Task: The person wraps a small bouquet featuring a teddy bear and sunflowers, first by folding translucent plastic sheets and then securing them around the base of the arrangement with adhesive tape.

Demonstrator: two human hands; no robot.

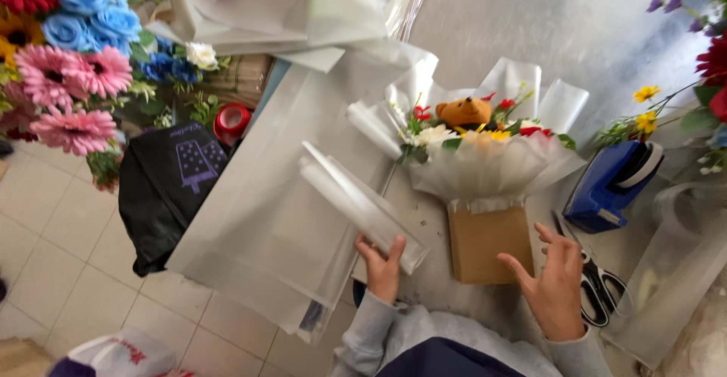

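Left hand [382,267] grips the folded wrapping sheet [356,203] — long axis running up-left; right hand [556,282] open beside the brown box [485,242].

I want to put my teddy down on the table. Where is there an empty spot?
The big flat sheets of white wrapping paper, left of the folded paper in the left hand, lie bare. A small patch between that hand and the brown box is free too. The right side is crowded: right hand, scissors, blue tape dispenser.
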